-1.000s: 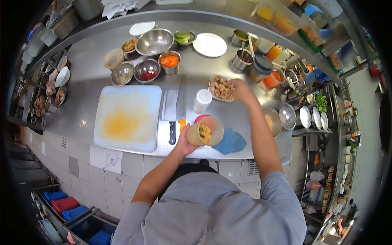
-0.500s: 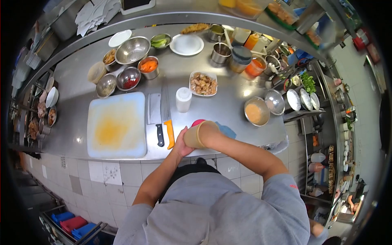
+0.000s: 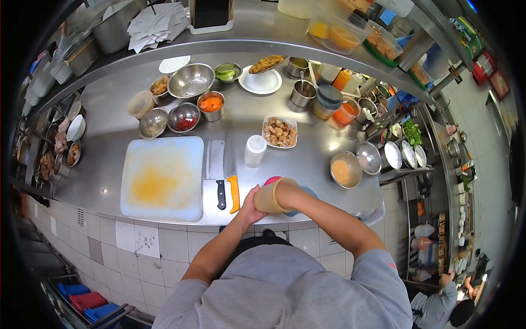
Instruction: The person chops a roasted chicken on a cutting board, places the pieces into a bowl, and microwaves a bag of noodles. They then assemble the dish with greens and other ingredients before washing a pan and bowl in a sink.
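On the left of the desk [image 3: 97,164], my white cutting board [image 3: 189,159] lies flat, its middle stained yellow. Behind it stand a cloudy plastic container [image 3: 141,104], a steel bowl of pale bits [image 3: 153,123], a steel bowl of red pieces [image 3: 184,117] and a steel pot of orange pieces [image 3: 212,113], with a large steel bowl [image 3: 191,81] farther back. Just right of the board lie a cleaver [image 3: 215,159] with a black handle and, beside it, a long knife [image 3: 234,192] with a yellow handle, both handles toward me. My left hand [image 3: 251,206] is clasped around the closed end of a beige tub [image 3: 266,198], which I hold tipped near the front edge, its mouth facing right. A white squeeze bottle [image 3: 255,152] stands upright behind the tub, and a blue cloth [image 3: 308,191] shows partly beyond it. My right hand [image 3: 284,194] reaches in through the mouth from the right; the tub hides the fingers, so I cannot tell whether that grip is released or clenched. A white dish of chopped brown food [image 3: 280,132] sits behind and a little right of the tub. Well to the right are a steel bowl with something pale orange inside [image 3: 343,171] and another steel bowl [image 3: 369,158] just beside it.
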Motion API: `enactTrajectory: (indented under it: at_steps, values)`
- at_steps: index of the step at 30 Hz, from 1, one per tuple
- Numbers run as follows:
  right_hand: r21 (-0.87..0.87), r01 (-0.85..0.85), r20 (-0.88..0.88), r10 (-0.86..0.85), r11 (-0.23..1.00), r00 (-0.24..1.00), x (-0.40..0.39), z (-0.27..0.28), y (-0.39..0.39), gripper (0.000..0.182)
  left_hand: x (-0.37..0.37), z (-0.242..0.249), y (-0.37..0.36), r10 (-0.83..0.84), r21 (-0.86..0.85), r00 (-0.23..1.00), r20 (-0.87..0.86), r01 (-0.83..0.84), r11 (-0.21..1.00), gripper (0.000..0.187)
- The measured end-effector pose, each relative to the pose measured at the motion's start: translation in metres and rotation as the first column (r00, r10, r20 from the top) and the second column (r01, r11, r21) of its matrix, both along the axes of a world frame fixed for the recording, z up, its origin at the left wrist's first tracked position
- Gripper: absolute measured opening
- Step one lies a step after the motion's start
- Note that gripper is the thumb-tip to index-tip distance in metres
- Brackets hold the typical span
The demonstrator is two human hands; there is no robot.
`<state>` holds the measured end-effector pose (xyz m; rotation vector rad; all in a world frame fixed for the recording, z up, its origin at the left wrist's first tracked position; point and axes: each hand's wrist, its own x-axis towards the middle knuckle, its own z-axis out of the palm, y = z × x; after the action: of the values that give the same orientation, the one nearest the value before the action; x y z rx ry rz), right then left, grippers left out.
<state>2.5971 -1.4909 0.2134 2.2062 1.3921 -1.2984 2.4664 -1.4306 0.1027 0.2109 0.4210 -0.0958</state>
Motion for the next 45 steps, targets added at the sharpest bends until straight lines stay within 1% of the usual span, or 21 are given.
enactTrajectory:
  at_steps: [1,2,4,7,10,12,15,18,21,24,27,28,31,32,35,37,38,41,43,44,45]
  values:
    - [0.002,-0.084,0.007,0.084,0.996,0.996,0.004,0.019,0.002,0.038,0.001,0.005,0.004,0.002,0.016,1.0,0.013,-0.002,1.0,0.055]
    - [0.185,-0.086,0.002,0.087,0.979,0.996,0.01,0.026,-0.002,0.034,0.003,0.005,0.008,0.004,0.03,0.999,0.033,-0.005,1.0,0.055]
    - [0.525,-0.072,-0.012,0.092,0.848,0.996,0.023,0.036,-0.015,0.026,0.006,0.004,0.015,0.005,0.055,0.998,0.067,-0.009,0.998,0.056]
    - [0.691,0.001,0.019,-0.019,0.722,1.0,0.041,0.059,-0.024,0.022,0.012,0.011,0.017,0.062,0.038,0.998,0.014,-0.062,0.997,0.057]
    - [0.632,0.358,-0.265,-0.242,0.688,0.933,0.077,0.079,-0.027,0.021,0.016,0.009,0.019,0.083,0.069,0.996,-0.023,-0.081,0.994,0.059]
    - [0.532,0.554,-0.344,-0.435,0.64,0.832,0.099,0.099,-0.016,0.022,0.016,0.012,0.02,0.082,0.071,0.996,-0.044,-0.078,0.994,0.059]
    - [0.496,0.602,-0.228,-0.575,0.626,0.786,0.139,0.081,0.019,0.024,0.011,0.018,0.019,0.094,0.068,0.993,-0.074,-0.09,0.994,0.059]
    - [0.726,0.233,0.119,-0.452,0.647,0.884,0.181,0.0,0.056,0.031,0.004,0.03,0.018,0.102,0.06,0.99,-0.095,-0.097,0.993,0.059]
    - [0.72,0.238,0.091,-0.427,0.653,0.9,0.192,-0.021,0.083,0.032,-0.003,0.025,0.018,0.082,0.041,0.994,-0.075,-0.079,0.996,0.059]
    - [0.666,0.236,0.115,-0.41,0.707,0.905,0.217,-0.022,0.102,0.035,-0.011,0.018,0.017,0.073,0.04,0.997,-0.039,-0.072,0.997,0.06]
    - [0.675,0.358,-0.037,-0.455,0.645,0.89,0.252,-0.023,0.112,0.044,-0.015,0.017,0.016,0.08,0.045,0.996,-0.031,-0.078,0.996,0.06]
    - [0.669,0.255,0.063,-0.395,0.698,0.916,0.255,-0.009,0.109,0.041,-0.017,0.017,0.016,0.083,0.044,0.996,-0.035,-0.082,0.996,0.06]
    - [0.45,0.635,-0.235,-0.603,0.628,0.763,0.25,0.036,0.108,0.033,-0.022,0.014,0.018,0.089,0.056,0.996,0.005,-0.089,0.994,0.06]
    - [0.483,0.616,-0.248,-0.577,0.622,0.778,0.248,0.047,0.104,0.026,-0.022,0.014,0.018,0.097,0.05,0.995,-0.004,-0.097,0.994,0.06]
    - [0.663,0.516,-0.141,-0.587,0.542,0.797,0.226,0.084,0.092,0.023,-0.023,0.014,0.02,0.115,0.031,0.993,-0.01,-0.115,0.993,0.061]
    - [0.887,0.248,0.028,-0.583,0.388,0.812,0.219,0.079,0.084,0.022,-0.022,0.014,0.021,0.124,0.02,0.992,0.009,-0.124,0.992,0.061]
    - [0.949,0.09,0.114,-0.593,0.302,0.797,0.215,0.075,0.081,0.022,-0.021,0.015,0.022,0.127,0.018,0.992,0.004,-0.127,0.992,0.061]
    - [0.877,0.22,0.048,-0.531,0.428,0.846,0.198,0.045,0.082,0.027,-0.016,0.018,0.024,0.138,0.01,0.99,-0.022,-0.137,0.99,0.061]
    - [0.819,0.1,0.113,-0.33,0.565,0.937,0.205,-0.016,0.069,0.028,-0.014,0.022,0.024,0.148,0.01,0.988,-0.046,-0.147,0.989,0.062]
    - [0.787,0.026,0.139,-0.217,0.617,0.966,0.205,-0.034,0.063,0.028,-0.016,0.009,0.027,0.127,0.023,0.992,0.012,-0.128,0.992,0.062]
    - [0.718,0.2,-0.02,-0.267,0.666,0.963,0.196,-0.025,0.057,0.03,-0.015,0.012,0.028,0.127,0.014,0.992,0.005,-0.127,0.992,0.061]
